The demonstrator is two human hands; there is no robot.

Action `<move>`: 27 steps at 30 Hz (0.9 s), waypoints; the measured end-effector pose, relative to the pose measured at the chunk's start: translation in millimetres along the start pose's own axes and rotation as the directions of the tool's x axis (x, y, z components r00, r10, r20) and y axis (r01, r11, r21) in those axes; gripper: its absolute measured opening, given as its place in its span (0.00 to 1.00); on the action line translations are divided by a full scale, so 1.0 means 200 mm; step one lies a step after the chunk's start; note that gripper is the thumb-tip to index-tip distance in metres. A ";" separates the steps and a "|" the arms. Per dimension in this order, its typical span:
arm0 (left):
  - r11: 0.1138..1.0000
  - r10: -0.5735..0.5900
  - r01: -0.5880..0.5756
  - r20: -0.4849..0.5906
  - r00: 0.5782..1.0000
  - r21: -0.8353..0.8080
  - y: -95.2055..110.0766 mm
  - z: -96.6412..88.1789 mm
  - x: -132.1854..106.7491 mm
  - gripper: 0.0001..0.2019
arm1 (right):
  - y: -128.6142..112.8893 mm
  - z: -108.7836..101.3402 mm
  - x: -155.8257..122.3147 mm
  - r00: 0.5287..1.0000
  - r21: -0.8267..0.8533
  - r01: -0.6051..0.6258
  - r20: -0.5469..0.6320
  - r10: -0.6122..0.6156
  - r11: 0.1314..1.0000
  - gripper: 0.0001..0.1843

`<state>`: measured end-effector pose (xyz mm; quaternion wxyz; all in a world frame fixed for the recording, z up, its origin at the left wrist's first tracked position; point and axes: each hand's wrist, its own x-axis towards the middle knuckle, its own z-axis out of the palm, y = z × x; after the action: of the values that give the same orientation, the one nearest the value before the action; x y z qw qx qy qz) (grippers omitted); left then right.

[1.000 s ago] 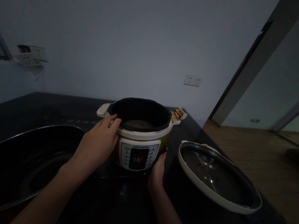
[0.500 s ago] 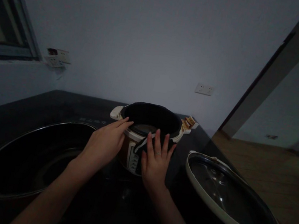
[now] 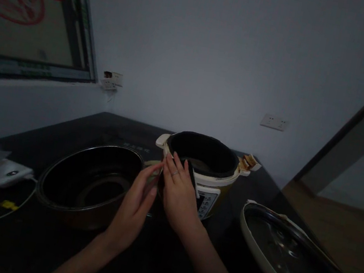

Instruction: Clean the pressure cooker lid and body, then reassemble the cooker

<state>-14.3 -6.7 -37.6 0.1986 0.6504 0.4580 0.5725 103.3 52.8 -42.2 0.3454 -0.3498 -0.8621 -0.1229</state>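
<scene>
A white-rimmed electric cooker (image 3: 215, 179) with a dark inner pot and front control panel stands on the dark counter. My right hand (image 3: 179, 194), a ring on one finger, is in front of the cooker. Its fingers lie close together against a dark flat thing with a pale edge (image 3: 195, 179), whose kind I cannot make out. My left hand (image 3: 134, 210) is at its left, fingertips almost meeting the right fingers, thumb apart. Something dull greenish shows between its fingers, mostly hidden. Left of it sits a wide black pot (image 3: 86, 209), nothing visible inside.
A glass lid with a pale rim (image 3: 263, 257) lies at the right. At the left are a white power strip (image 3: 10, 173), its cable and a small yellow piece (image 3: 9, 205). A brown-and-white item (image 3: 249, 162) stands behind the cooker's right handle. Sockets (image 3: 274, 122) are on the wall.
The view has swung left, so everything sits further right. My left hand has come off the cooker's rim. My right hand has moved left with the dark flat thing, fingers now closer together.
</scene>
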 end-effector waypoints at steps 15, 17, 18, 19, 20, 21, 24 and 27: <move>0.858 -0.397 0.273 -0.223 0.890 -0.435 -0.19 0.36 0.18 0.27 | 0.19 -0.30 0.10 0.930 0.255 -0.330 -0.077 0.359 0.909 0.21; 0.851 -0.413 0.266 -0.264 0.872 -0.453 -0.22 0.34 0.26 0.22 | 0.20 -0.28 0.16 0.905 0.040 -0.422 0.076 0.419 0.906 0.20; 0.850 -0.415 0.259 -0.283 0.864 -0.458 -0.23 0.33 0.30 0.20 | 0.21 -0.26 0.19 0.883 -0.074 -0.440 0.144 0.446 0.895 0.20; 0.850 -0.417 0.251 -0.301 0.858 -0.463 -0.25 0.33 0.33 0.19 | 0.20 -0.24 0.21 0.863 -0.173 -0.437 0.194 0.466 0.883 0.21; 0.849 -0.421 0.244 -0.321 0.848 -0.469 -0.26 0.32 0.36 0.17 | 0.19 -0.22 0.22 0.853 -0.248 -0.420 0.222 0.473 0.873 0.23; 0.847 -0.427 0.240 -0.339 0.838 -0.474 -0.27 0.33 0.38 0.17 | 0.18 -0.20 0.23 0.853 -0.297 -0.396 0.230 0.468 0.869 0.25; 0.848 -0.435 0.232 -0.375 0.819 -0.477 -0.28 0.36 0.41 0.17 | 0.13 -0.15 0.24 0.897 -0.353 -0.294 0.219 0.384 0.888 0.26; 0.869 -0.400 0.218 -0.373 0.837 -0.444 -0.27 0.41 0.35 0.20 | 0.11 -0.13 0.24 0.919 -0.367 -0.224 0.229 0.322 0.903 0.25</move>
<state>35.9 100.1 -61.4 0.3011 0.3624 0.4712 0.7456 105.9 82.2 9.1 0.1676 -0.5354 -0.8111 -0.1652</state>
